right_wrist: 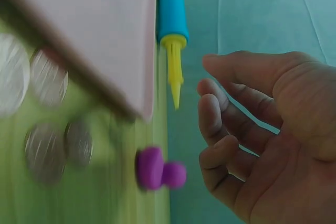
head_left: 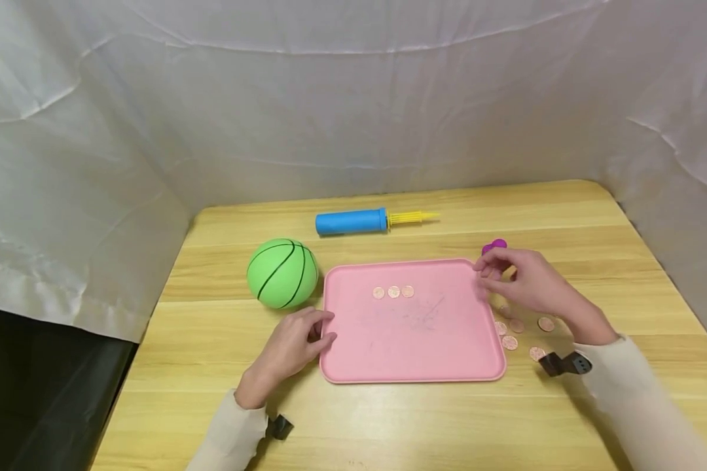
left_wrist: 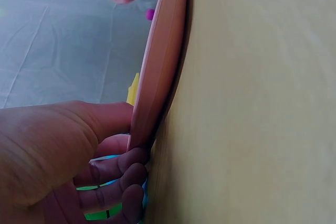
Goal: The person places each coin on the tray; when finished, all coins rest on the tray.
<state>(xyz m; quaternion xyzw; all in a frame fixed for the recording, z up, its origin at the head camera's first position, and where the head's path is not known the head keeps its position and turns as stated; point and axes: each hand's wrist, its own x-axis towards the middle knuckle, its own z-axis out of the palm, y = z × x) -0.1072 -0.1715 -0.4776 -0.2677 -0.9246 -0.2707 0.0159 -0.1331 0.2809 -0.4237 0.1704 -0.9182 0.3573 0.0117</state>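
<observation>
My left hand (head_left: 291, 343) holds the left rim of a pink rectangular tray (head_left: 412, 356); in the left wrist view its thumb lies at the tray's edge and the other fingers curl beside it. Three copper-coloured coins (head_left: 393, 292) lie in a short row on the tray's upper half. Above the tray's upper right corner hovers my right hand (head_left: 527, 281), fingers loosely bent, with nothing between thumb and fingers in the right wrist view. Several more coins (head_left: 545, 324) lie on the wood to the tray's right, partly under the right hand and wrist.
A green ball (head_left: 283, 273) with black lines sits left of the tray. Behind the tray lies a blue hand pump (head_left: 351, 222) with a yellow nozzle. A small purple knobbed object (right_wrist: 151, 168) stands near the tray's upper right corner. Pale cloth (head_left: 353, 98) hangs around the table.
</observation>
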